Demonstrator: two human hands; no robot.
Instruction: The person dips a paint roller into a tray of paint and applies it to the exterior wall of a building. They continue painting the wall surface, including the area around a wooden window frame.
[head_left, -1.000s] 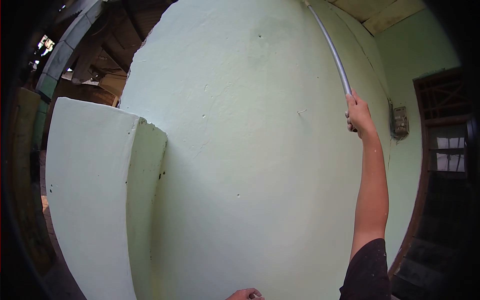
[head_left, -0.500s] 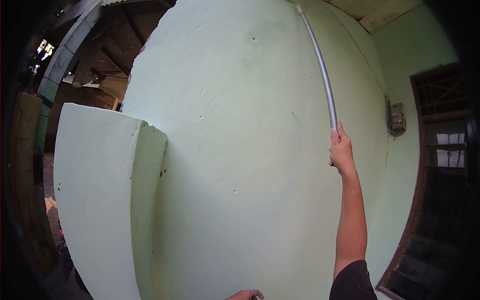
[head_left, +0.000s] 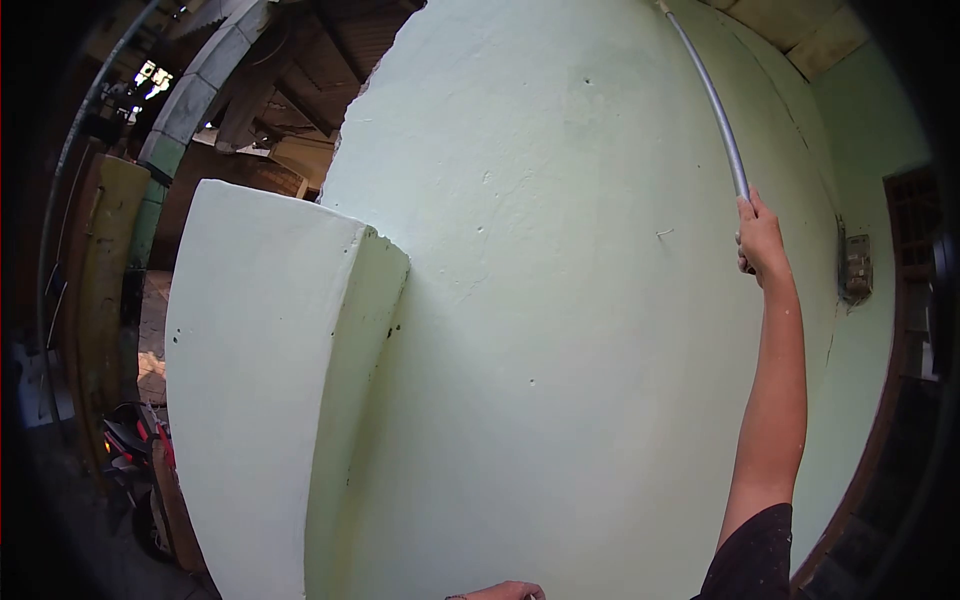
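We hold a long grey pole [head_left: 715, 110] in the upper right of the frame, where it runs from our raised right hand [head_left: 762, 238] up and leftward to the top edge of the picture, its far tip lying against the pale green wall [head_left: 560, 300] near the ceiling line. Our right fingers are wrapped fully around the pole's lower part, closed tight on it, with the arm stretched straight up from a dark sleeve [head_left: 750, 555] at the lower right. Our left hand [head_left: 505, 592] shows only as a sliver at the bottom edge, centre; we cannot tell how its fingers are set or whether it has hold of anything. The wall fills the middle of the frame, broad and bare, so the pole has open surface to its left and below. Left of centre a lower wall stub [head_left: 270, 370] juts out, its chipped top corner meeting the main wall. At the right edge a small box [head_left: 857, 268] is fixed on the wall, just beside our wrist, with a dark wooden door frame [head_left: 905, 300] beyond it. In the upper left there are roof beams [head_left: 300, 90], and at the lower left a red object [head_left: 135, 440] sits on the ground, well apart from us.
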